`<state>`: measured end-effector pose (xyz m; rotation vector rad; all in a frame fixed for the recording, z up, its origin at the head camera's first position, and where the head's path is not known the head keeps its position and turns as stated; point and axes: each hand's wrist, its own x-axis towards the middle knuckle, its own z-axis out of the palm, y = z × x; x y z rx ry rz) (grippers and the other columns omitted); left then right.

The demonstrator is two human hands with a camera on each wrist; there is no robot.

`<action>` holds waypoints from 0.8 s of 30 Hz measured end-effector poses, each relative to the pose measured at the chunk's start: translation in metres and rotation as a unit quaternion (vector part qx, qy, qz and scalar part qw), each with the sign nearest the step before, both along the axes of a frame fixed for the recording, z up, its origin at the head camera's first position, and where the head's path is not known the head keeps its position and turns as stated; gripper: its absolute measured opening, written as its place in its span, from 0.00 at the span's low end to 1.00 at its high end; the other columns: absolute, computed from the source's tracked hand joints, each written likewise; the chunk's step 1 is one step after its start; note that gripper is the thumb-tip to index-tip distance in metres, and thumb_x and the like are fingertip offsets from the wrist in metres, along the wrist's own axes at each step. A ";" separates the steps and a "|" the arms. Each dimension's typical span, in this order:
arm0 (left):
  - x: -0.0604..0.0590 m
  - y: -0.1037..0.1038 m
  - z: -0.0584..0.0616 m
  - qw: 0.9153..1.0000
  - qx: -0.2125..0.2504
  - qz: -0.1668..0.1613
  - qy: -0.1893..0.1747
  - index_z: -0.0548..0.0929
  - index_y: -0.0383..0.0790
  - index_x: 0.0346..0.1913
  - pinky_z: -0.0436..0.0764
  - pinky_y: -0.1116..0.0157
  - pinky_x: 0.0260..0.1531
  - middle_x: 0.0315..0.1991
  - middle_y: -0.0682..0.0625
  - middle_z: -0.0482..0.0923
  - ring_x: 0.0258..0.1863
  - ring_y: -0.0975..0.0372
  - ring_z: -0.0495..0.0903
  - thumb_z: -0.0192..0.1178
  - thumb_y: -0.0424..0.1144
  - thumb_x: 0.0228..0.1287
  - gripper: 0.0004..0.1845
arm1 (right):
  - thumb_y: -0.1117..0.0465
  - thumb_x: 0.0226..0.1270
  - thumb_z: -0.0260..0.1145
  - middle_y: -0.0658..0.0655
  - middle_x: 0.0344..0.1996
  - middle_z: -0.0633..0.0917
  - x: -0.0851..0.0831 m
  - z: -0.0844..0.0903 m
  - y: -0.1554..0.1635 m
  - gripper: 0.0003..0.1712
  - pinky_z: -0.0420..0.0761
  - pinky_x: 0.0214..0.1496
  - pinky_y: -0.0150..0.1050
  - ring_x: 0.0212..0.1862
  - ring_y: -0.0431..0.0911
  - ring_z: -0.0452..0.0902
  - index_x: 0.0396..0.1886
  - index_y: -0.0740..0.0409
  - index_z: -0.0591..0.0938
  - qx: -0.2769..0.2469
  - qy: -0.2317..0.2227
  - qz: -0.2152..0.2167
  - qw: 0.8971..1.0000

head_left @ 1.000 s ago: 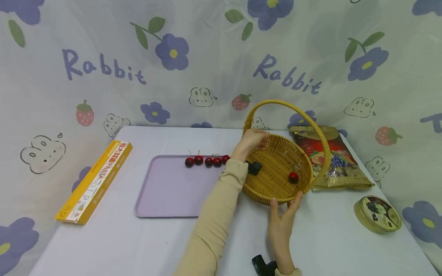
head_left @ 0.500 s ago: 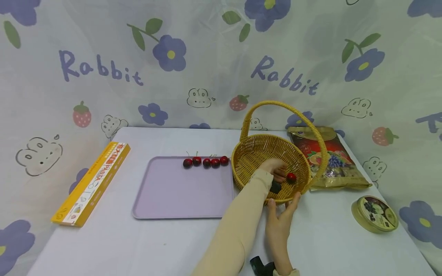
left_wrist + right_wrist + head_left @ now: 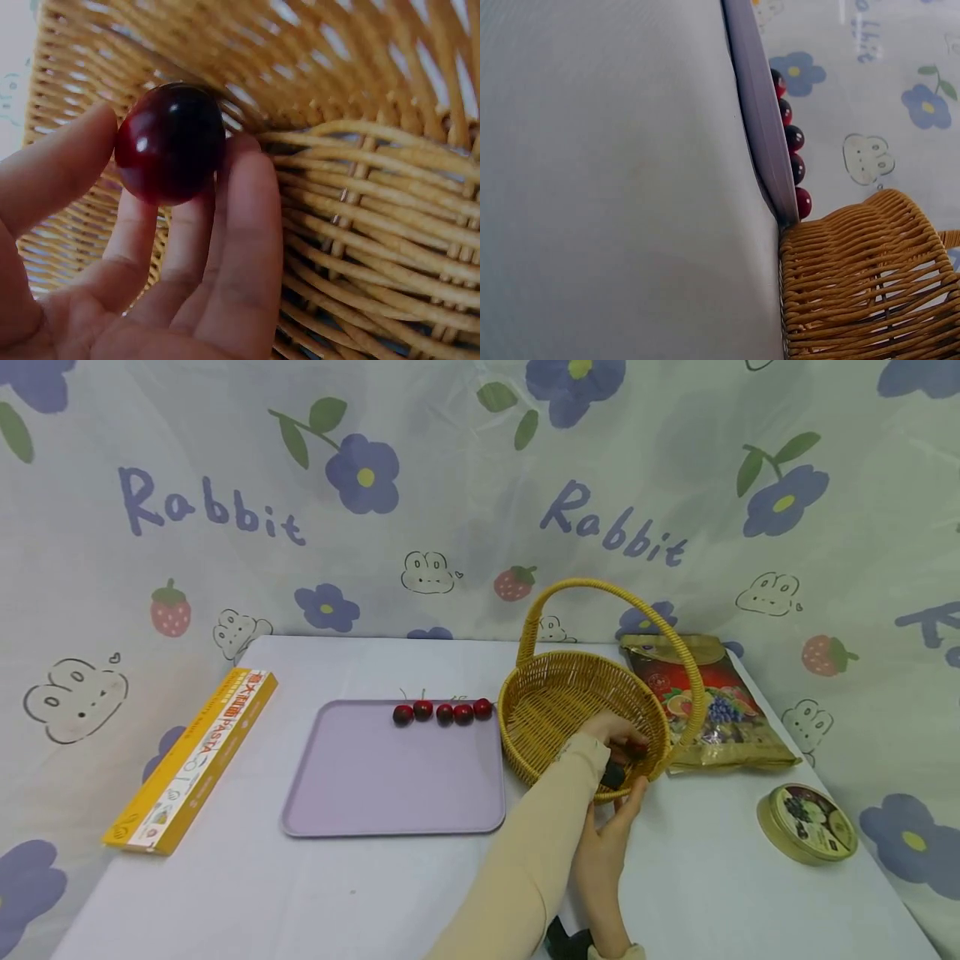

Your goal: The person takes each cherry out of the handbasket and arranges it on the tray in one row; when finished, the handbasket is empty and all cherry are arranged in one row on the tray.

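Note:
My left hand (image 3: 609, 728) reaches inside the wicker basket (image 3: 540, 714), near its right wall. In the left wrist view it pinches a dark red cherry (image 3: 171, 142) between thumb and fingers, with woven cane close behind. My right hand (image 3: 603, 852) is at the basket's front; its straight, spread fingers touch the outside just at the rim, partly hidden by the left forearm. The right wrist view shows the basket's side but none of the hand. Several cherries (image 3: 444, 714) sit in a row along the far edge of a lilac tray (image 3: 390, 777), left of the basket.
A yellow pasta box (image 3: 191, 760) lies at the table's left side. Behind the basket on the right is a red and gold fruit-print bag (image 3: 708, 702), with a round gold tin (image 3: 808, 824) nearer the front. The basket's tall arched handle (image 3: 693, 681) rises over its right side.
My left hand has moved from the basket's left rim down and right across its inside to the cherry, which it now pinches. The right hand stays at the front rim.

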<state>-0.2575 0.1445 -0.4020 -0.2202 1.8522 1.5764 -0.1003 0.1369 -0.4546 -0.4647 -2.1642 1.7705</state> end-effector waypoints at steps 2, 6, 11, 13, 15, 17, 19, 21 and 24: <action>0.001 -0.001 0.000 1.000 0.013 -0.009 -0.007 0.85 0.26 0.42 0.81 0.54 0.57 0.44 0.35 0.83 0.53 0.45 0.81 0.63 0.31 0.63 0.10 | 0.64 0.76 0.50 0.56 0.78 0.34 0.000 0.000 -0.001 0.46 0.56 0.68 0.72 0.75 0.68 0.42 0.78 0.48 0.30 0.005 -0.003 -0.001 1.000; -0.003 -0.005 0.001 0.999 0.030 -0.020 -0.016 0.85 0.26 0.42 0.81 0.55 0.57 0.44 0.36 0.83 0.53 0.45 0.81 0.62 0.30 0.64 0.09 | 0.65 0.75 0.51 0.57 0.78 0.35 0.000 0.002 -0.002 0.46 0.57 0.66 0.73 0.75 0.69 0.44 0.78 0.49 0.31 0.014 -0.001 -0.006 1.000; -0.017 -0.014 0.004 0.997 0.072 -0.022 -0.023 0.83 0.28 0.48 0.81 0.56 0.57 0.47 0.37 0.80 0.55 0.46 0.79 0.61 0.29 0.64 0.11 | 0.58 0.75 0.55 0.58 0.78 0.35 0.001 0.004 -0.003 0.48 0.53 0.67 0.75 0.75 0.69 0.43 0.78 0.50 0.31 0.014 -0.003 -0.009 1.000; -0.022 -0.019 0.007 0.996 0.089 -0.016 -0.017 0.83 0.29 0.50 0.82 0.56 0.56 0.49 0.37 0.79 0.55 0.47 0.79 0.62 0.29 0.64 0.13 | 0.55 0.75 0.55 0.57 0.78 0.36 0.001 0.004 -0.003 0.49 0.52 0.68 0.74 0.75 0.68 0.42 0.78 0.50 0.31 0.017 -0.006 -0.010 1.000; -0.026 -0.025 0.011 0.994 0.106 -0.012 -0.010 0.83 0.31 0.52 0.82 0.56 0.56 0.50 0.38 0.80 0.55 0.47 0.79 0.62 0.29 0.64 0.14 | 0.54 0.75 0.56 0.58 0.78 0.36 0.001 0.004 -0.002 0.49 0.51 0.69 0.74 0.75 0.68 0.42 0.78 0.50 0.32 0.021 -0.006 -0.012 1.000; -0.029 -0.032 0.017 0.993 0.119 -0.007 0.002 0.84 0.32 0.52 0.82 0.56 0.55 0.51 0.40 0.81 0.54 0.48 0.80 0.62 0.30 0.64 0.13 | 0.54 0.75 0.56 0.58 0.78 0.36 0.001 0.003 -0.002 0.49 0.50 0.70 0.73 0.75 0.67 0.43 0.78 0.50 0.32 0.024 -0.006 -0.014 1.000; -0.033 -0.041 0.024 0.990 0.138 -0.001 0.010 0.83 0.31 0.53 0.82 0.56 0.56 0.54 0.41 0.81 0.55 0.49 0.80 0.61 0.29 0.65 0.14 | 0.54 0.75 0.56 0.57 0.78 0.36 0.001 0.003 -0.002 0.49 0.50 0.70 0.72 0.76 0.67 0.43 0.78 0.49 0.32 0.026 -0.009 -0.015 1.000; -0.036 -0.052 0.032 0.987 0.159 0.007 0.015 0.82 0.31 0.55 0.80 0.57 0.58 0.57 0.41 0.80 0.57 0.49 0.79 0.60 0.29 0.66 0.15 | 0.54 0.75 0.56 0.57 0.78 0.36 0.001 0.003 -0.002 0.49 0.50 0.70 0.73 0.76 0.66 0.43 0.78 0.48 0.31 0.024 -0.012 -0.015 1.000; -0.043 -0.073 0.042 0.981 0.192 0.021 0.020 0.77 0.30 0.60 0.78 0.57 0.61 0.63 0.40 0.75 0.62 0.49 0.75 0.57 0.28 0.68 0.18 | 0.55 0.75 0.56 0.56 0.78 0.36 0.001 0.003 -0.003 0.50 0.49 0.70 0.73 0.76 0.65 0.42 0.78 0.46 0.31 0.017 -0.015 -0.014 1.000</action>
